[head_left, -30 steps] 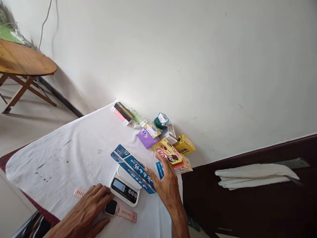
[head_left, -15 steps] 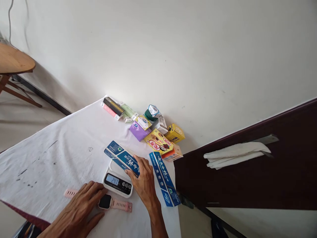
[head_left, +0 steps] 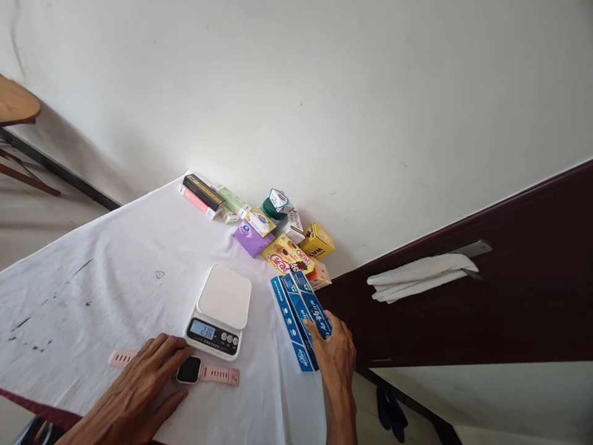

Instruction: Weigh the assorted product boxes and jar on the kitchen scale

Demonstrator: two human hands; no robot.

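Note:
My right hand (head_left: 334, 353) grips a blue toothpaste box (head_left: 309, 303) between thumb and fingers, on or beside a second blue toothpaste box (head_left: 290, 321) at the table's right edge. A white digital scale (head_left: 225, 296) has a bare platform, and its display reads about 236. Fingers stretched, my left hand (head_left: 148, 377) lies flat on the cloth, its fingertips near the scale's lower left corner. Part of a pink-strapped smartwatch (head_left: 189, 369) is covered by that hand; the watch lies just in front of the scale.
Small cartons cluster at the back: a yellow snack box (head_left: 287, 253), a purple pack (head_left: 252, 240), a yellow box (head_left: 317, 241), a black box (head_left: 204, 191) and others. A white wall stands behind. Right of the table, a white cloth (head_left: 421, 277) hangs on a dark panel (head_left: 509, 309).
My right hand has carried the toothpaste box off the scale, rightward to the other one. The display went from about 247 to 236. My left hand stays by the watch; the view has shifted slightly.

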